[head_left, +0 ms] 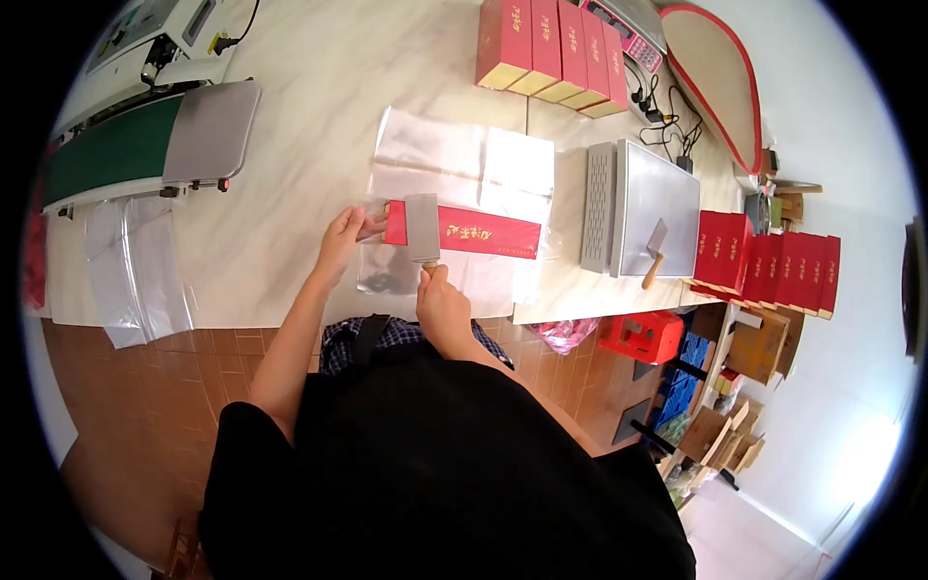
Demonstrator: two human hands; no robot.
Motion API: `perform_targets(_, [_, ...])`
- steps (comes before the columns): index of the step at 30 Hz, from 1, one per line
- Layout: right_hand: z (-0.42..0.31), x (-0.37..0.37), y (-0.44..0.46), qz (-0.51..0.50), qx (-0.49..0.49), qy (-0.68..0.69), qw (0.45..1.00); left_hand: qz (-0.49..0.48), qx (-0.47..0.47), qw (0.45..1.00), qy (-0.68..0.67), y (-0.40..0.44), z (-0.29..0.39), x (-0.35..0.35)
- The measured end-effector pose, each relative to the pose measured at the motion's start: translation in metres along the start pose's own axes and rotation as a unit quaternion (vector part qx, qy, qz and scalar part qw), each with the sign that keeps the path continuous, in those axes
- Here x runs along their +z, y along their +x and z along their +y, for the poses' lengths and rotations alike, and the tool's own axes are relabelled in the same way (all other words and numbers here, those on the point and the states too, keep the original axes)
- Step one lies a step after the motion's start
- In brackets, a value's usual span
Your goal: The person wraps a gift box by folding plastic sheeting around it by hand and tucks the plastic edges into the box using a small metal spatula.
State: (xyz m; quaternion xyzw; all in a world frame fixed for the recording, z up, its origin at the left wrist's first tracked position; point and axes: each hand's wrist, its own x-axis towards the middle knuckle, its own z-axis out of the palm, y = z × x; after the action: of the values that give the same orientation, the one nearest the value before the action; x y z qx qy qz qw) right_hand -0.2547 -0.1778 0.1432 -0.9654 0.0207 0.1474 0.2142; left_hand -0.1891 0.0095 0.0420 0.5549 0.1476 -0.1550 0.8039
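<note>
A long red box [493, 232] with gold lettering lies on clear plastic film [430, 155] on the table, with film glinting around it. My right hand [447, 307] is closed round the short handle of a scraper [422, 222]. Its wide metal blade lies flat across the box near the left end. At that end, my left hand [343, 240] has its fingers pinched together at the film beside the box. Exactly how much film the fingers hold is hard to see.
A metal hot plate [662, 193] stands to the right, with a second wooden-handled scraper [655, 253] on top. Red boxes [551, 53] stand at the back, with more red boxes [764, 261] at far right. A conveyor machine [126, 145] and folded plastic bags [140, 266] occupy the left.
</note>
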Motion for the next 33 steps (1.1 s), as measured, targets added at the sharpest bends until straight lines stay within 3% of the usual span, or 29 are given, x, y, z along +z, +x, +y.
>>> perform_targets(14, [-0.044, 0.011, 0.022, -0.024, -0.039, 0.034, 0.998, -0.067, -0.054, 0.994, -0.063, 0.012, -0.019, -0.025])
perform_targets(17, [-0.049, 0.007, 0.027, -0.05, -0.056, 0.073, 0.994, -0.055, -0.068, 0.992, -0.093, 0.012, -0.02, -0.022])
perform_targets(21, [-0.048, 0.005, 0.037, -0.074, -0.098, 0.105, 0.987, 0.021, -0.083, 0.996, -0.023, 0.018, -0.059, -0.044])
perform_targets(24, [-0.044, -0.012, 0.038, -0.098, -0.121, 0.131, 0.979, 0.076, -0.071, 0.994, 0.017, 0.006, -0.049, -0.043])
perform_targets(27, [-0.012, -0.051, 0.047, -0.017, -0.088, 0.195, 0.977, 0.064, 0.014, 0.997, -0.031, 0.008, -0.052, -0.058])
perform_targets(29, [0.043, -0.07, 0.07, 0.084, -0.086, 0.1, 0.988, 0.061, 0.02, 0.998, -0.028, 0.009, -0.052, -0.056])
perform_targets(30, [0.08, -0.075, 0.082, 0.199, -0.128, 0.062, 0.97, 0.083, 0.0, 0.996, -0.011, 0.004, -0.039, -0.052])
perform_targets(31, [0.101, -0.102, 0.091, 0.184, 0.003, 0.102, 0.978, 0.108, -0.019, 0.994, 0.009, 0.001, -0.028, -0.046])
perform_targets(32, [0.143, -0.115, 0.104, 0.189, 0.054, 0.125, 0.972, 0.103, -0.018, 0.994, 0.01, 0.0, -0.021, -0.04])
perform_targets(33, [0.191, -0.118, 0.123, 0.3, 0.004, 0.101, 0.948, 0.106, -0.018, 0.994, 0.011, -0.001, -0.015, -0.035])
